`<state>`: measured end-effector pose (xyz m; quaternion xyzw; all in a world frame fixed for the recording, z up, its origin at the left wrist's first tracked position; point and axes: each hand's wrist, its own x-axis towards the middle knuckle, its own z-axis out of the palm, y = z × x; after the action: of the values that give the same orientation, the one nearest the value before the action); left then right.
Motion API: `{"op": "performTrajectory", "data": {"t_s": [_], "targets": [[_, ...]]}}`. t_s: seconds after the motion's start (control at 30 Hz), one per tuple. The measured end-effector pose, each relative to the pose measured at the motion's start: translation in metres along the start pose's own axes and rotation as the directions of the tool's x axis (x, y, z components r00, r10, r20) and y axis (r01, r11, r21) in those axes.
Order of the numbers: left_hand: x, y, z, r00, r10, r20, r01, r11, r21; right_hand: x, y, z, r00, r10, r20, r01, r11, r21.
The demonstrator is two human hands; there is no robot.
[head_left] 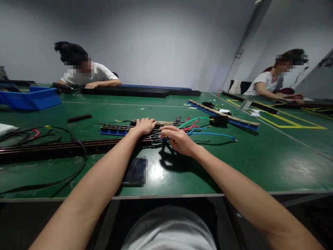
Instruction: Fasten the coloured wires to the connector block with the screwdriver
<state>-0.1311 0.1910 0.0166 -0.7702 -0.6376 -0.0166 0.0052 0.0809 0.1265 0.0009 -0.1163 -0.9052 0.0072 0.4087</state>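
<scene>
My left hand (144,126) is laid over the end of a long dark rail (114,143) with copper-coloured strips, its fingers bent over the far side. Just to its right, my right hand (179,139) is closed in a pinch on a thin wire at the rail's end; a small yellow bit shows by the fingertips. Beyond my right hand, loose red, green and blue wires fan out, the thick blue wire (223,135) reaching farthest right. Under my left wrist runs a blue-based strip holder (114,132). The exact grip of both hands is partly hidden.
A dark flat phone-like object (135,171) lies near the front edge. A black cable (84,156) loops at left, near a blue bin (39,99). Another blue-based strip (244,123) lies at right. Black bars (125,92) lie at the back, where two people sit.
</scene>
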Motion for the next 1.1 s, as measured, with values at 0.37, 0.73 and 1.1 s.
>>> {"op": "performTrajectory", "data": {"t_s": [0.37, 0.73, 1.1], "targets": [[0.005, -0.003, 0.004, 1.000, -0.002, 0.004, 0.003, 1.000, -0.018, 0.003, -0.002, -0.035, 0.776, 0.410, -0.479, -0.391, 0.909, 0.144], [0.003, -0.002, 0.003, 1.000, 0.006, 0.013, -0.006, 1.000, -0.016, -0.010, 0.032, -0.048, 0.736, 0.415, -0.535, -0.476, 0.879, 0.026], [0.002, -0.002, 0.002, 1.000, 0.008, 0.001, -0.008, 1.000, -0.003, -0.014, 0.034, -0.041, 0.916, 0.395, -0.073, -0.397, 0.918, -0.020]]}}
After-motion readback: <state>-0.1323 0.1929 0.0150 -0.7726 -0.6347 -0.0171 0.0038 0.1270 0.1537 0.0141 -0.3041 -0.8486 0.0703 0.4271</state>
